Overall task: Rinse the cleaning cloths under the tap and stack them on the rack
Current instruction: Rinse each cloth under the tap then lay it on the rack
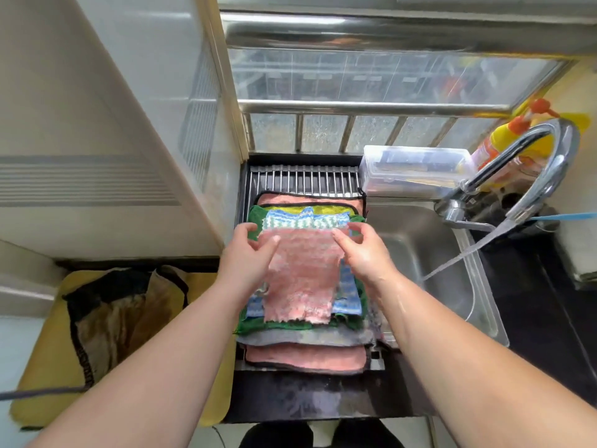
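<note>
A home kitchen: steel sink [429, 253], running tap [529, 176], drying rack [303, 179], detergent bottle [504, 147].

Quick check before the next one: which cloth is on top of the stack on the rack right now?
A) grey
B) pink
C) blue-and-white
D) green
B: the pink cloth lies topmost on the rack, covering the blue-and-white cloth and the green cloth, with the left hand and right hand at its far corners.
</note>
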